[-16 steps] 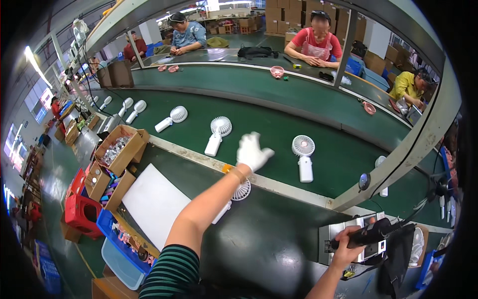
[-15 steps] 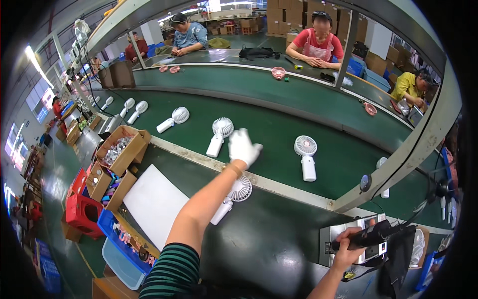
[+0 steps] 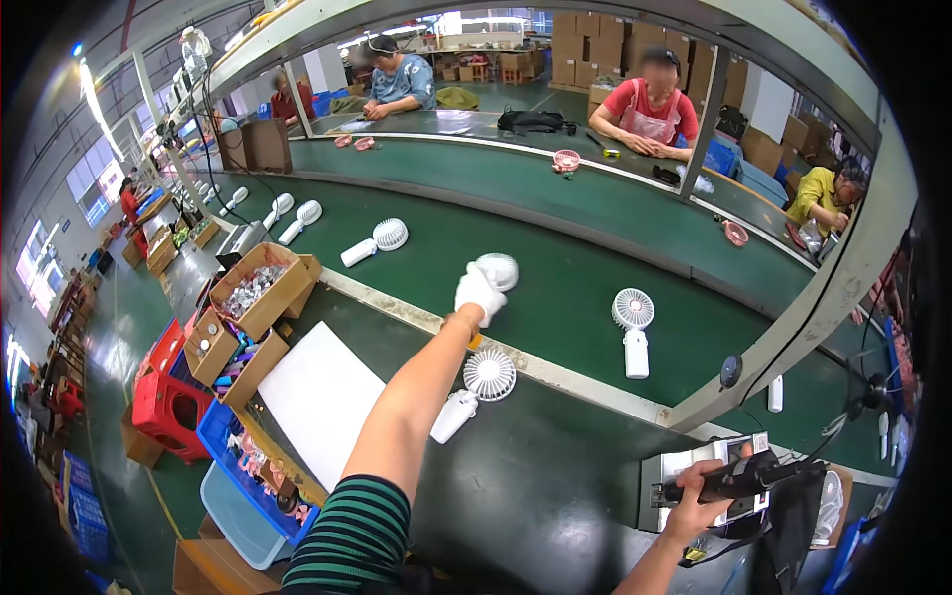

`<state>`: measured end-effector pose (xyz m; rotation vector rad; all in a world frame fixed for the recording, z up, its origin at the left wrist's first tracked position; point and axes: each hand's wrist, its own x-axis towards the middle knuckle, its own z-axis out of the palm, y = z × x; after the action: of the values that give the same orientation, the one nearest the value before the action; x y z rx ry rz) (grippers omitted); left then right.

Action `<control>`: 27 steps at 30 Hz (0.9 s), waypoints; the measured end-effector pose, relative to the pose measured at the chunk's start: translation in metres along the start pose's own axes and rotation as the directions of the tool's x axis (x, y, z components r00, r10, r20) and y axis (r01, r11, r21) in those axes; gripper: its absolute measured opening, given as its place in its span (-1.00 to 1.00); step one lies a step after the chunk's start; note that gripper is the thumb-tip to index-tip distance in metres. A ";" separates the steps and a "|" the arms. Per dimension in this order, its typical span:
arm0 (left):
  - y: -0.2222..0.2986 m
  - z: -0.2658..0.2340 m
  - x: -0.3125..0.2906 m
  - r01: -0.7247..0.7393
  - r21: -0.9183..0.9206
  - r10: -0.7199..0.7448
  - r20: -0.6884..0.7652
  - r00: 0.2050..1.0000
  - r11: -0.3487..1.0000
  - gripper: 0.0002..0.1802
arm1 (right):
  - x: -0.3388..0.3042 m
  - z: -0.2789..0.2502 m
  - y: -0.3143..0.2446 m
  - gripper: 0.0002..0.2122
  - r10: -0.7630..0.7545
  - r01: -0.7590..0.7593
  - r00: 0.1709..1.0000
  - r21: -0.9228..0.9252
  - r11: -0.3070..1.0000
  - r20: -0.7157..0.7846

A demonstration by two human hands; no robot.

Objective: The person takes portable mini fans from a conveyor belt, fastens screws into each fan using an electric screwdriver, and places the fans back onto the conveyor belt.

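My left hand [image 3: 481,295], in a white glove, reaches over the green belt with its fingers closed around the handle of a white handheld fan [image 3: 499,271]. The fan's round head shows beyond the glove, while its handle is hidden. Below my wrist, a second white handheld fan [image 3: 489,376] lies on the dark worktop. At the lower right, my bare right hand [image 3: 697,501] is wrapped round a black electric screwdriver [image 3: 732,479] with a cord. The screwdriver lies across a silver metal box-like device [image 3: 654,491].
Several more fans lie along the belt [image 3: 565,317], one fan [image 3: 635,332] to the right. Left stand cardboard trays of small parts [image 3: 258,288], a white sheet [image 3: 319,397] and a blue bin [image 3: 223,426]. A metal post [image 3: 793,317] rises at right. Co-workers sit beyond the belts.
My left hand has gone from spread fingers beside the fan to closed on its handle. The view has shifted slightly. My right hand still grips the screwdriver.
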<state>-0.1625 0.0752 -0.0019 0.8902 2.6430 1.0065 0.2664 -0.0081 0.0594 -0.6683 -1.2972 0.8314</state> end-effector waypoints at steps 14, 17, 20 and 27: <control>0.043 0.024 -0.311 0.825 -0.530 0.411 0.809 0.421 0.197 -0.77 | -0.008 0.020 0.009 -0.48 0.201 -0.190 0.979 0.387 0.902 0.011; 0.040 0.037 -0.325 0.856 -0.475 0.403 0.837 0.369 0.203 -0.79 | -0.012 0.021 0.012 -0.43 0.205 -0.206 0.977 0.454 0.867 0.052; 0.043 0.039 -0.327 0.859 -0.460 0.409 0.845 0.345 0.226 -0.82 | -0.012 0.019 0.016 -0.40 0.209 -0.220 0.975 0.457 0.862 0.074; 0.045 0.043 -0.329 0.846 -0.481 0.392 0.841 0.372 0.229 -0.83 | -0.011 0.015 0.026 -0.47 0.187 -0.220 0.975 0.469 0.855 0.116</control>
<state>0.1393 -0.0685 -0.0197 0.2751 0.7177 1.1885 0.2473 -0.0032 0.0340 -0.3821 -1.0263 1.3074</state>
